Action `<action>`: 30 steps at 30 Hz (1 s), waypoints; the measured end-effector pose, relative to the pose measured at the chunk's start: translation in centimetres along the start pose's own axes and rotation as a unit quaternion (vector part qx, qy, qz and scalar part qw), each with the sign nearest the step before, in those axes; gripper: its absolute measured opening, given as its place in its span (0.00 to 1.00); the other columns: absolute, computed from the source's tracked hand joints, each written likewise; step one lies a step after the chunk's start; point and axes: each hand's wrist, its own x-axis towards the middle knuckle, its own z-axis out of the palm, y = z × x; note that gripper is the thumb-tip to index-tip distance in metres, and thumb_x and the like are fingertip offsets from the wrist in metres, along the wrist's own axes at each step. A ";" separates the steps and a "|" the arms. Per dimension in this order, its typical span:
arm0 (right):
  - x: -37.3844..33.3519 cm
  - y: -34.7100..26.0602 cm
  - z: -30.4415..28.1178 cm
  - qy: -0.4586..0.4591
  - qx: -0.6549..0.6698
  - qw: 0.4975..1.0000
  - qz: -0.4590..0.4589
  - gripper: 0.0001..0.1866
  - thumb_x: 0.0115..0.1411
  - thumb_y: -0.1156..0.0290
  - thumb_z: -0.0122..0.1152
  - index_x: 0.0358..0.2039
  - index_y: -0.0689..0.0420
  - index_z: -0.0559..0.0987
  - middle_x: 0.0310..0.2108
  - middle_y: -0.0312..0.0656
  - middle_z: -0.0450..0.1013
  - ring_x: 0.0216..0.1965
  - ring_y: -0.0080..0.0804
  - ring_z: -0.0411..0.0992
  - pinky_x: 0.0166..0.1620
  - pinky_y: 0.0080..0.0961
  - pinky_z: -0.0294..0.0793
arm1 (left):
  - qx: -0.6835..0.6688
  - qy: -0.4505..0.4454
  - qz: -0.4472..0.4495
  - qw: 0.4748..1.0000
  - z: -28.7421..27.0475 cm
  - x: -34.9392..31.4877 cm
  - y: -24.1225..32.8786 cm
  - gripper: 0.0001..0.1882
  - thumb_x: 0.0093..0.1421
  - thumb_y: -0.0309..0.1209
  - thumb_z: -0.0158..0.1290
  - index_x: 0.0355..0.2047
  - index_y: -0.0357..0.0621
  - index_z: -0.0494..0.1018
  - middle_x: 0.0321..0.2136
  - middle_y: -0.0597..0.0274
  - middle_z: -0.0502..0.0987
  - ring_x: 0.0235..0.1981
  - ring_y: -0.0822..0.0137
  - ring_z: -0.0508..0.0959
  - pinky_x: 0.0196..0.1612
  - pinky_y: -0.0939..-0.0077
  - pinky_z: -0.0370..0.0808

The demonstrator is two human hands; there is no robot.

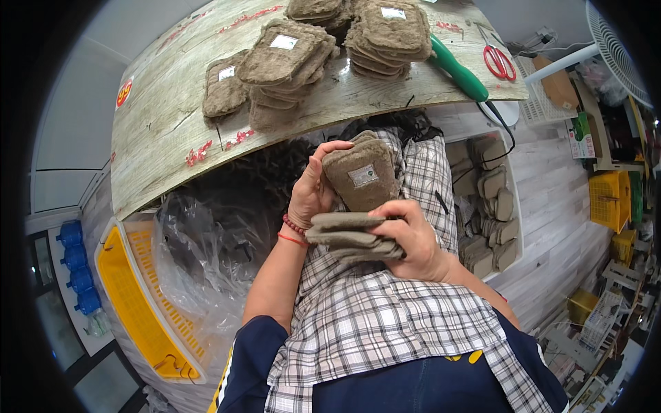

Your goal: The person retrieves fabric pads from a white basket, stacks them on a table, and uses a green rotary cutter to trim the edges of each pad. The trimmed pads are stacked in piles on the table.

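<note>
Well, two full grips, some open room before the desk (162,151) edge.
Left hand (313,186) holds labelled fuzzy brown pads (350,194); right hand (416,242), a grey-brown pad stack (344,233).

Illumination is moderately bright and diffuse; the source lies outside the view. Glare forms white streaks on the crumpled, clear plastic bag (189,237). Deep shadow fills the space beneath the weathered, pale wooden tabletop (165,127). The left hand (313,189) and right hand (416,244) register fairly sharply. Fisheye distortion bows the tabletop's front edge and stretches the white, round-caged fan (623,51). Black vignetting closes the corners; detail softens toward the right rim.
</note>
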 end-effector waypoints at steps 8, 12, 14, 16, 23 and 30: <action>0.7 0.2 -0.3 0.073 0.082 0.988 0.109 0.59 0.40 0.85 0.72 0.69 0.56 0.45 0.62 0.54 0.50 0.45 0.36 0.68 0.47 0.27 0.74 | 0.037 -0.028 -0.005 0.999 0.4 -0.4 0.6 0.29 0.56 0.47 0.56 0.51 0.39 0.68 0.55 0.59 0.64 0.56 0.63 0.68 0.59 0.68 0.66; 1.2 -0.1 -1.0 0.024 0.037 0.996 0.071 0.56 0.40 0.85 0.71 0.68 0.57 0.49 0.64 0.55 0.49 0.45 0.38 0.69 0.47 0.27 0.74 | 0.047 -0.050 -0.005 0.998 -0.5 -0.4 0.5 0.31 0.52 0.45 0.61 0.51 0.40 0.67 0.55 0.59 0.64 0.55 0.63 0.69 0.59 0.69 0.66; 0.6 0.1 -1.2 0.028 -0.055 0.998 0.016 0.52 0.39 0.85 0.70 0.65 0.57 0.55 0.62 0.52 0.55 0.45 0.39 0.70 0.46 0.27 0.74 | 0.027 -0.048 -0.009 0.998 -0.6 -0.4 0.4 0.33 0.51 0.45 0.63 0.52 0.40 0.67 0.55 0.59 0.64 0.55 0.63 0.69 0.59 0.69 0.66; 0.2 0.3 -1.1 0.029 -0.110 0.993 -0.027 0.49 0.37 0.85 0.69 0.63 0.57 0.61 0.59 0.49 0.61 0.44 0.39 0.70 0.45 0.27 0.75 | 0.004 -0.023 -0.015 1.000 -0.1 -0.5 0.4 0.33 0.50 0.46 0.64 0.51 0.40 0.67 0.55 0.59 0.64 0.55 0.64 0.69 0.59 0.70 0.66; 0.4 0.0 -0.7 0.022 -0.136 0.989 -0.045 0.42 0.35 0.82 0.69 0.57 0.58 0.69 0.49 0.42 0.69 0.39 0.37 0.70 0.41 0.29 0.72 | 0.002 -0.027 -0.010 1.000 -0.8 -0.5 -0.1 0.35 0.50 0.49 0.64 0.52 0.40 0.66 0.54 0.59 0.64 0.55 0.64 0.69 0.60 0.70 0.65; 0.5 -1.2 -1.5 -0.042 -0.100 0.994 0.022 0.28 0.38 0.68 0.74 0.44 0.52 0.78 0.49 0.44 0.66 0.48 0.46 0.64 0.54 0.43 0.62 | -0.002 -0.022 0.013 1.000 -1.0 -0.4 -0.4 0.29 0.59 0.46 0.57 0.52 0.39 0.66 0.55 0.57 0.65 0.56 0.61 0.67 0.62 0.67 0.61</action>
